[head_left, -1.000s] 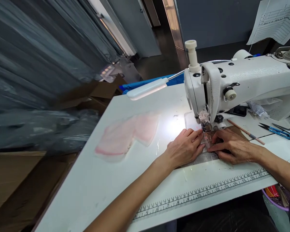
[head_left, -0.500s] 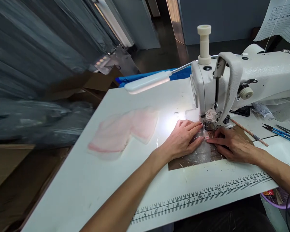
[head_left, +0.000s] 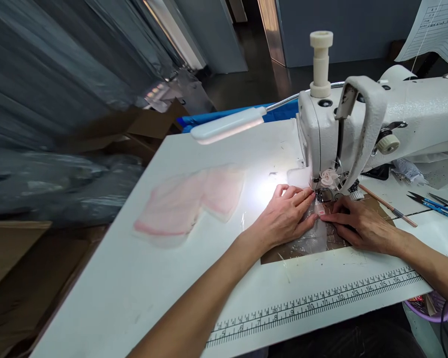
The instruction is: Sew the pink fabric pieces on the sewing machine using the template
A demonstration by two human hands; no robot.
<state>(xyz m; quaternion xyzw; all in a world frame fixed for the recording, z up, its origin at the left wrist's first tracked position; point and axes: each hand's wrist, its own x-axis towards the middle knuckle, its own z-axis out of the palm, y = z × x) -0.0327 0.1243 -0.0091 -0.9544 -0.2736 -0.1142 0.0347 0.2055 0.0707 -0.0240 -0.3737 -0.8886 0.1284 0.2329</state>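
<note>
A strip of sheer whitish fabric (head_left: 313,242) lies under the presser foot of a white sewing machine (head_left: 309,134). My left hand (head_left: 287,211) rests flat on it from the left, fingers stretched out and tips close to the needle area. From the right, my right hand (head_left: 358,223) pinches the fabric's edge with thumb and forefinger beside a small pink patch (head_left: 320,210). Its other fingers are bent near the machine. A pale rosette (head_left: 329,177) hangs at the machine head. The needle itself is hidden by hands and foot.
Sheer pink cut pieces (head_left: 194,199) lie on the white table (head_left: 134,293) at left. A lamp (head_left: 227,125) glows behind. To the right are a pencil-like stick (head_left: 388,205) and blue snips (head_left: 435,205). A printed ruler (head_left: 313,307) lines the front edge; cardboard boxes (head_left: 15,268) stand left.
The view has shifted a little, so the machine sits slightly further right. Both hands keep nearly the same place on the fabric, and the pink pieces are unmoved.
</note>
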